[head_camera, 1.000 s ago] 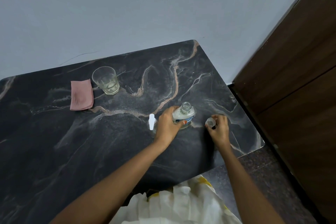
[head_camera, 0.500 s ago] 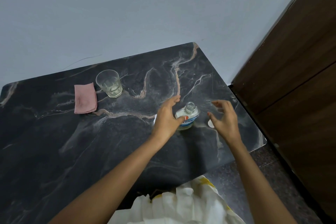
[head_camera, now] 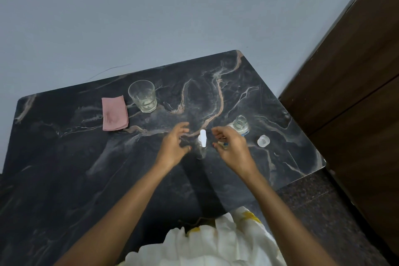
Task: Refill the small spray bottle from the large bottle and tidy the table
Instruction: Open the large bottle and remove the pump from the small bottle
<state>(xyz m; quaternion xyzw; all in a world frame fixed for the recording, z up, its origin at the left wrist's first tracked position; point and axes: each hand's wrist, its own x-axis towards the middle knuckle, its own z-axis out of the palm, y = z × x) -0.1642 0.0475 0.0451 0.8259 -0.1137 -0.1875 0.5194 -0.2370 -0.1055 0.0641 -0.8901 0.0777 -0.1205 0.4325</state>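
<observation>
The spray bottle point(head_camera: 202, 144) stands upright on the table point(head_camera: 64, 157), near its front right part, white nozzle on top and clear body below. Your two hands flank it without touching. Your left hand point(head_camera: 173, 147) hovers just to its left, palm turned toward the bottle, fingers point(head_camera: 182, 125) spread and curled loosely, gripping nothing. Your right hand point(head_camera: 232, 147) hovers just to its right, fingers bent inward toward the nozzle, likewise empty; a small gap shows between each hand and the bottle. Both forearms reach in from the near edge over the dark marbled top.

Behind your right hand stands the large bottle point(head_camera: 240, 124), upright and uncapped, its lower part and label partly hidden by your knuckles. Its cap point(head_camera: 263, 141) lies on the table just to the right of that hand, apart from the bottle. Farther back on the left, well apart from the hands, a glass point(head_camera: 143, 96) stands with a little clear liquid in the bottom, and a folded pink cloth point(head_camera: 114, 112) lies just beside it to the left. A brown door point(head_camera: 356, 93) rises past the table's right edge.
</observation>
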